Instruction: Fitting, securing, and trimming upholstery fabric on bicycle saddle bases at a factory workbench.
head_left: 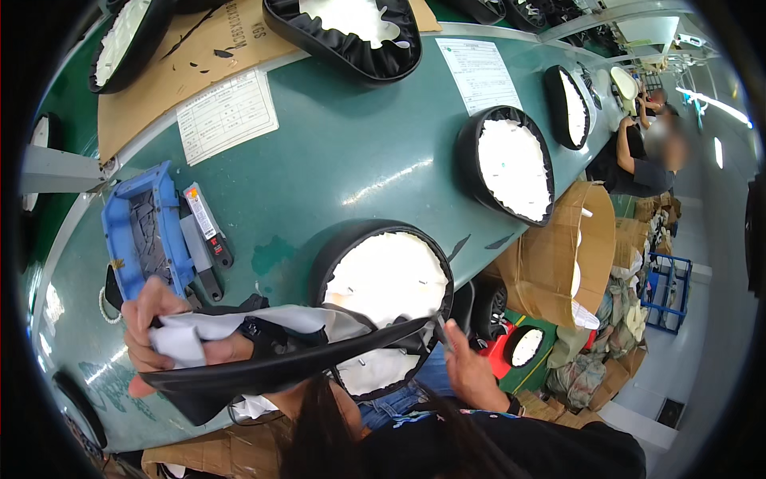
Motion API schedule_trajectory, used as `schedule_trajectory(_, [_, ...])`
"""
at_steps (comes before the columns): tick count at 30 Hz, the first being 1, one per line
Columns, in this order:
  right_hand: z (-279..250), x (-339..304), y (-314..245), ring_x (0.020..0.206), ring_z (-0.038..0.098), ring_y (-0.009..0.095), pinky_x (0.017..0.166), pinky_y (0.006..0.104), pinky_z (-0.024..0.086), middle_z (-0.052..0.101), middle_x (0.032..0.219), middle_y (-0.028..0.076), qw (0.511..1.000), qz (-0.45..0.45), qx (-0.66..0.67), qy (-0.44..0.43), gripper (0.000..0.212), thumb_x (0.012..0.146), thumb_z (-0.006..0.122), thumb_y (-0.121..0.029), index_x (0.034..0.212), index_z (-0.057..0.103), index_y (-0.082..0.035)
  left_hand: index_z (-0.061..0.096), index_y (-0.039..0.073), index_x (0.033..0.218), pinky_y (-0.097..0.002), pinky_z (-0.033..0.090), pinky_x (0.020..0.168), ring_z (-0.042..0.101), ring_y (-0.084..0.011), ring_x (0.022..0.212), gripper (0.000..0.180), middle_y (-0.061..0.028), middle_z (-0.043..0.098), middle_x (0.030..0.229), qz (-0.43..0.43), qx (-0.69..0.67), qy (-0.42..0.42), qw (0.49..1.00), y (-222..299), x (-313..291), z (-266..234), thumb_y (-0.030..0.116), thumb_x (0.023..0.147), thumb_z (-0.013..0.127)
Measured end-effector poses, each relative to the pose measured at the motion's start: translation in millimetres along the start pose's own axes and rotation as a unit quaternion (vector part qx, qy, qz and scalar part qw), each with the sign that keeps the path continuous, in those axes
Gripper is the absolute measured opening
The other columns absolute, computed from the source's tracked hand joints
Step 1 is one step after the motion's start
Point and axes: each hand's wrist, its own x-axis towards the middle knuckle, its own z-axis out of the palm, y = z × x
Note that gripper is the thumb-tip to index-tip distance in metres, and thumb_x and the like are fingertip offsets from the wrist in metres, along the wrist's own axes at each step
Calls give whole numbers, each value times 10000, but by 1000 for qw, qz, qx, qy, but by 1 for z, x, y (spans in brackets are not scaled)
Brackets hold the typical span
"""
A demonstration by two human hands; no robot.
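Note:
My left hand (163, 339) is closed around one end of a black leather-like cover (263, 367) with a pale grey-white lining. The cover stretches to the right as a long band, across the near part of a rounded cushion (387, 275) with a white underside and black sides. At the band's right end is my right hand (472, 371), its fingers bent around a narrow greyish piece too small to make out. Part of the cushion is hidden behind the band.
On the green table (319, 176) lie a blue tray (163, 231) with dark scraps, a utility knife (209, 225) and paper sheets (227, 116). More cushions (511, 168) stand to the right and far side. A cardboard box (550, 255) and co-worker (646, 152) are at right.

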Motion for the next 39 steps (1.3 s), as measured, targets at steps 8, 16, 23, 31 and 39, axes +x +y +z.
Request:
schedule_trajectory(8, [-21, 51, 0, 617, 537, 134, 543, 257, 470, 536, 980, 92, 944, 67, 307, 98, 627, 890, 574, -183, 1423, 264, -71, 627, 80, 853, -329, 466, 650, 584, -222, 781, 106, -84, 620, 860, -90, 513, -346, 780, 32, -24, 47, 80, 760, 677])
schedule_trajectory(16, [-15, 165, 9, 1358, 311, 334, 1120, 395, 242, 325, 1439, 240, 920, -294, 243, -90, 742, 829, 595, -106, 1435, 207, 74, 590, 62, 1154, -423, 395, 961, 534, -334, 1102, 424, -137, 595, 1169, -305, 543, -457, 634, 10, -144, 75, 286, 807, 686])
schedule_trajectory(23, [-68, 223, -37, 1163, 534, 370, 968, 391, 427, 531, 1257, 213, 890, -431, 84, -118, 647, 805, 646, -134, 1387, 370, -66, 553, 71, 1086, -446, 382, 756, 546, -292, 1009, 399, -123, 589, 1012, -191, 722, -417, 519, -70, -224, 76, 261, 756, 674])
schedule_trajectory(31, [-83, 149, -17, 649, 630, 380, 552, 492, 490, 670, 841, 166, 933, -352, -10, 77, 528, 918, 536, -208, 1415, 358, -195, 632, 28, 792, -357, 444, 580, 560, -209, 655, 224, -110, 581, 709, -263, 626, -433, 592, -61, -165, 35, 225, 876, 566])
schedule_trajectory(39, [-79, 124, -5, 547, 610, 339, 481, 459, 460, 626, 677, 137, 934, -323, -148, 40, 514, 910, 506, -181, 1407, 381, -228, 594, -36, 744, -334, 416, 570, 525, -164, 588, 308, -102, 591, 633, -494, 585, -236, 598, -67, -169, 66, 253, 850, 604])
